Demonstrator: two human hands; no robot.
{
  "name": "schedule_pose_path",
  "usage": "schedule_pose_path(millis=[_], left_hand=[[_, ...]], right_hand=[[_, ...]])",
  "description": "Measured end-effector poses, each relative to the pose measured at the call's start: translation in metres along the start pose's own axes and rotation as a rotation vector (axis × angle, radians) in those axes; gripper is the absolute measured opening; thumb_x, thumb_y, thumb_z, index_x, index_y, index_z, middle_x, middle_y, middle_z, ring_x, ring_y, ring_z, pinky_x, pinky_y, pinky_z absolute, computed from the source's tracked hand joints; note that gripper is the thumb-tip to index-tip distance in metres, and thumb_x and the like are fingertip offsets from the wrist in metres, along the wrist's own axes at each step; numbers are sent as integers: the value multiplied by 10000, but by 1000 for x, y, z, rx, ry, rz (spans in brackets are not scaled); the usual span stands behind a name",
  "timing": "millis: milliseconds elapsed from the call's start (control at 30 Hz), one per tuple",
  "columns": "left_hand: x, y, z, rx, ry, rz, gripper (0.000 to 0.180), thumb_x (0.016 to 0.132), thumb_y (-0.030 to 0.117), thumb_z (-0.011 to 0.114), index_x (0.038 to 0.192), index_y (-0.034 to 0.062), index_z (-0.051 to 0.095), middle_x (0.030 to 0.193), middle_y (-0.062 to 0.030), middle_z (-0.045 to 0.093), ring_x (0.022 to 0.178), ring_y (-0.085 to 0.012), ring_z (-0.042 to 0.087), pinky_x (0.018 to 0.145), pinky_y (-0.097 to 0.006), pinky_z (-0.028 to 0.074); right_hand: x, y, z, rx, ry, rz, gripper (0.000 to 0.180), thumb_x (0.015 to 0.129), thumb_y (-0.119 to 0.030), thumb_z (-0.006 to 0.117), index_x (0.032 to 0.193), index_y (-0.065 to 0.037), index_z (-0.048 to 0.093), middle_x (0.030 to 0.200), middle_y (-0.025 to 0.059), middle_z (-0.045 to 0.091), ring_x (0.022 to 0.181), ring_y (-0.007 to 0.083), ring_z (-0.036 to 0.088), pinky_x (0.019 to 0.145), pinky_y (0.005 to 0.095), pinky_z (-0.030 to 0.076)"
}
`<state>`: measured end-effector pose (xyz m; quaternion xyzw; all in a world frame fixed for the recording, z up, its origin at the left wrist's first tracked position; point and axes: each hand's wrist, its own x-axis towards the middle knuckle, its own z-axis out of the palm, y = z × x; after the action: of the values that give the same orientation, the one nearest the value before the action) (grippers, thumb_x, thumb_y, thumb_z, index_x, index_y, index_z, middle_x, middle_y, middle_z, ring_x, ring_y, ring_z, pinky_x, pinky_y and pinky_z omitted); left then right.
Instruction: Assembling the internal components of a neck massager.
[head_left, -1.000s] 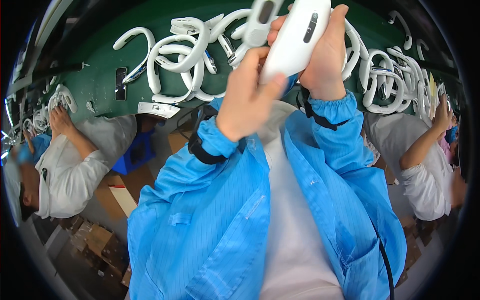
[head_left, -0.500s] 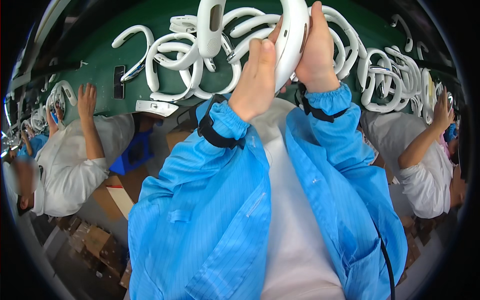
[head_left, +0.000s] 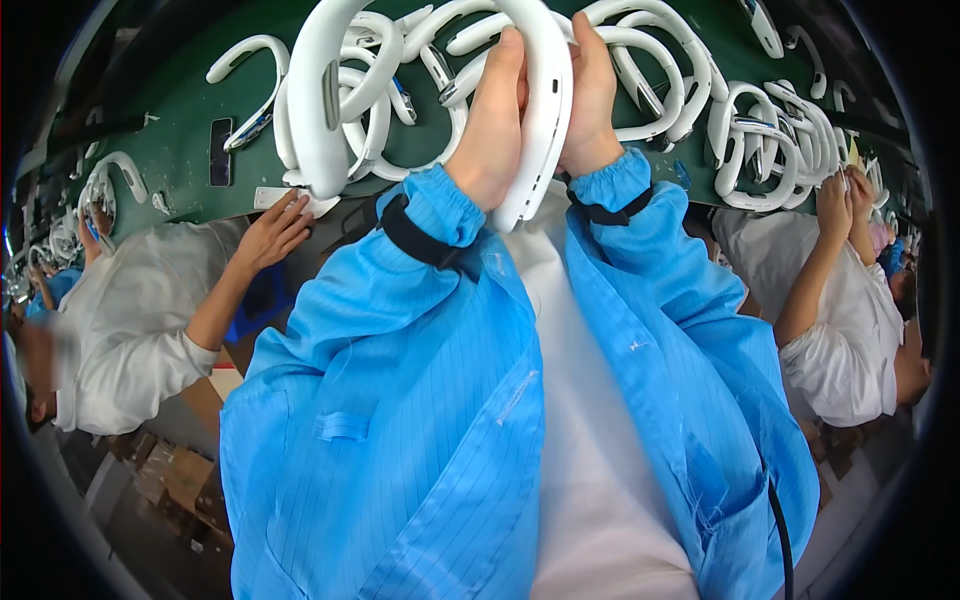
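**A:** What is the person in the blue coat actually holding? Looks like a big white horseshoe.

**B:** Yeah, a U-shaped white band [head_left: 430, 90], neck-worn shape by the look of it. It's up in the air above the green desk [head_left: 180, 140], not resting on anything. One arm of the U runs down between the two hands, the other hangs free on the person's left side.

**A:** How are the hands on it?

**B:** The left hand [head_left: 492, 125] is curled shut around the near arm, fingers wrapped over the curve. The right hand [head_left: 592, 100] is closed on the same arm from the other side, so the two press it between them. My guess is that keeps the piece steady and close to the eyes, since the slot on the inner face points toward the camera.

**A:** And all the white stuff behind?

**B:** A pile [head_left: 760, 120] of the same bands lying loose on the desk, probably just within easy reach. A co-worker's hand [head_left: 272, 232] on the left touches the desk edge, and another co-worker [head_left: 850, 290] on the right has both arms raised.
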<state>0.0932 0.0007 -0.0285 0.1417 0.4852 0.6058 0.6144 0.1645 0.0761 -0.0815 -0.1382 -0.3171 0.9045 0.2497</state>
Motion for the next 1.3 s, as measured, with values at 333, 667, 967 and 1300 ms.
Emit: schedule_pose_path(millis=[333, 667, 967, 1300], left_hand=[[-14, -15, -1, -25, -31, 83, 602, 927, 520, 160, 1108, 48, 487, 974, -94, 565, 847, -157, 564, 721, -269, 478], [-32, -20, 6, -55, 164, 221, 628, 912, 558, 124, 1163, 74, 435, 1029, -64, 547, 955, -148, 548, 791, -262, 465], [-18, -12, 5, -196, 166, 134, 427, 951, 402, 206, 1009, 85, 487, 907, -45, 551, 817, -138, 542, 706, -272, 461], [-8, 5, -8, -465, 50, -41, 489, 893, 504, 276, 993, 82, 503, 908, -75, 569, 815, -195, 580, 673, -331, 492]], right_hand=[[-25, 3, 45, -360, 384, -194, 404, 889, -374, 362, 891, -17, 552, 680, 22, 541, 579, 72, 475, 505, 218, 383], [-25, -9, 60, -559, 245, -190, 219, 858, -159, 512, 996, 1, 457, 755, 94, 596, 672, 80, 538, 547, 226, 427], [-34, -8, 66, -614, 163, -233, 406, 872, -160, 450, 1241, -22, 351, 1079, 142, 526, 987, 175, 506, 834, 255, 397], [-18, -20, 65, -733, -38, -220, 454, 844, -89, 502, 1230, 34, 296, 1125, 159, 434, 1061, 205, 436, 910, 312, 353]])
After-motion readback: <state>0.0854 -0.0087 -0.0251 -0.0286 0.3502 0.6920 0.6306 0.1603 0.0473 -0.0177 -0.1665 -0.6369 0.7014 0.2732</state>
